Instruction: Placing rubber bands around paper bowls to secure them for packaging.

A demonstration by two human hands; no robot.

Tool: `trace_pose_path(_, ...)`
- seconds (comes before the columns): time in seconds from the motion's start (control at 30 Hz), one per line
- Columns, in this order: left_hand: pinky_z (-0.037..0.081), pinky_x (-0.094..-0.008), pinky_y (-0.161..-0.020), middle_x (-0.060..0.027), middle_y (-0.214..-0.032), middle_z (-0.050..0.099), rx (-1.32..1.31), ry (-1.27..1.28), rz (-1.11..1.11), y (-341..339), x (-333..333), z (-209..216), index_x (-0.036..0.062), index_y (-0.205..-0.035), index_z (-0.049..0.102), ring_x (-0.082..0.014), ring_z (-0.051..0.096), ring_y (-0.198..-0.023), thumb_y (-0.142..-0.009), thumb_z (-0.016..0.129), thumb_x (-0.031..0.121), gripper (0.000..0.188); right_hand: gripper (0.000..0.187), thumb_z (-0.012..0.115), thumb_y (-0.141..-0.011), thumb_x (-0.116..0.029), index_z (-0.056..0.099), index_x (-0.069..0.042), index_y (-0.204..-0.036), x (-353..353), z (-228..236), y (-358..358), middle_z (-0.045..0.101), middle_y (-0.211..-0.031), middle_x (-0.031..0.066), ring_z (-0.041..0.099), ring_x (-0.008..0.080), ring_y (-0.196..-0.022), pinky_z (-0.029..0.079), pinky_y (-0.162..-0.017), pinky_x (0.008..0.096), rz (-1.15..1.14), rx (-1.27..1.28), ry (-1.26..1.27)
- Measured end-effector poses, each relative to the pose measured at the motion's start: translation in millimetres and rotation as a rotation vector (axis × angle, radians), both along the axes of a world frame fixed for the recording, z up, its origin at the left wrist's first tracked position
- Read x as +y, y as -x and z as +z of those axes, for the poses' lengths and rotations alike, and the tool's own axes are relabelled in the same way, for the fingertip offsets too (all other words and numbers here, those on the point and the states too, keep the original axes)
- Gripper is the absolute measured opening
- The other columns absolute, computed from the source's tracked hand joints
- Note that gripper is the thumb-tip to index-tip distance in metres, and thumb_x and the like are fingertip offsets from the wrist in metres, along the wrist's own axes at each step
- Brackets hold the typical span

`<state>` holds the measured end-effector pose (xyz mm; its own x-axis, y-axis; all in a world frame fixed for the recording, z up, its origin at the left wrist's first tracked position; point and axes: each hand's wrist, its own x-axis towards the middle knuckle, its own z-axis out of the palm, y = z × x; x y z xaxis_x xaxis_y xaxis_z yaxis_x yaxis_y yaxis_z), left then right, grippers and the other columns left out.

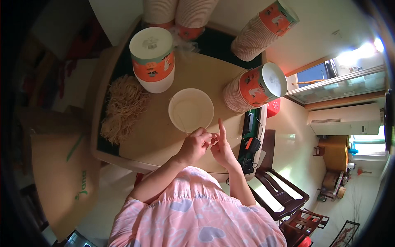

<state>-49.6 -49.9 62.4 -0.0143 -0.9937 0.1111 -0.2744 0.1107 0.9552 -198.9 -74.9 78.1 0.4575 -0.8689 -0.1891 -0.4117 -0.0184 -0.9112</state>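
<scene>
In front of me, near the middle of the table, stands a white paper tub (201, 109) with its mouth up. Just nearer than its rim, my left hand (193, 147) is closed in a pinch, with a thin pale string (183, 124) running from its fingers over the tub. My right hand (223, 151) meets it fingertip to fingertip, index finger raised and the other fingers curled in. What lies between the right fingers is too small to make out. A loose bundle of pale strings (123, 109) lies at the table's left side.
An upturned printed tub (153, 61) stands behind the string bundle. Stacks of orange and green tubs (257, 86) lean at the right, with another stack (263, 31) farther back. Black devices with cables (249, 154) line the right edge. A cardboard box (61, 173) is at left, a wooden chair (282, 193) at right.
</scene>
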Motion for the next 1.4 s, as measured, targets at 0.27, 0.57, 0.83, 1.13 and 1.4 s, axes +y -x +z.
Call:
trace_pose_path(0.27, 0.05, -0.0351, -0.066, -0.0072, -0.084, 0.053, -0.379, 0.228, -0.03, -6, -1, 2, 0.0059, -0.084, 0.061, -0.0244, 0.058, -0.08, -0.073, 0.064, 0.004, 0.011, 0.091, 0.038, -0.073, 0.017, 0.001, -0.017, -0.148, 1, 2, -5, 0.058, -0.092, 0.0077, 0.052, 0.0117, -0.08, 0.041, -0.065, 0.0203, 0.068, -0.066, -0.107)
trace_pose_path(0.57, 0.05, -0.0361, -0.067, -0.0078, -0.085, 0.055, -0.299, 0.15, 0.046, -6, -12, -8, 0.0051, -0.078, 0.058, -0.0255, 0.058, -0.08, -0.074, 0.066, 0.006, 0.009, 0.018, 0.061, -0.085, -0.003, 0.056, -0.001, -0.102, -2, -33, 9, 0.065, -0.082, 0.007, 0.061, 0.0115, -0.076, 0.048, -0.067, 0.0241, -0.237, -0.169, -0.1)
trace_pose_path(0.83, 0.048, -0.038, -0.069, -0.0091, -0.084, 0.056, -0.251, 0.112, -0.001, 3, -36, -19, 0.0046, -0.078, 0.057, -0.0287, 0.057, -0.081, -0.071, 0.067, 0.003, 0.012, 0.007, 0.062, -0.085, -0.005, 0.061, 0.001, -0.088, -14, -33, 13, 0.065, -0.076, 0.0075, 0.061, 0.0105, -0.07, 0.049, -0.065, 0.0239, -0.312, -0.039, 0.041)
trace_pose_path(1.13, 0.048, -0.0425, -0.074, -0.0125, -0.088, 0.06, -0.443, -0.039, 0.117, -3, -40, -36, 0.0029, -0.09, 0.059, -0.0333, 0.058, -0.087, -0.073, 0.061, 0.001, 0.017, 0.013, 0.061, -0.088, -0.009, 0.062, 0.001, -0.096, -24, -58, 2, 0.063, -0.08, 0.0025, 0.059, 0.0081, -0.075, 0.048, -0.063, 0.0217, -0.437, -0.182, -0.109)
trace_pose_path(1.4, 0.051, -0.0277, -0.076, -0.0126, -0.097, 0.065, -0.002, -0.244, 0.138, -43, -13, -3, -0.0005, -0.113, 0.058, -0.0158, 0.064, -0.089, -0.085, 0.054, -0.005, 0.029, 0.013, 0.061, -0.079, -0.005, 0.06, 0.005, -0.087, -19, -35, -46, 0.064, -0.082, 0.0117, 0.065, 0.0187, -0.078, 0.054, -0.073, 0.0301, -0.368, -0.368, -0.139)
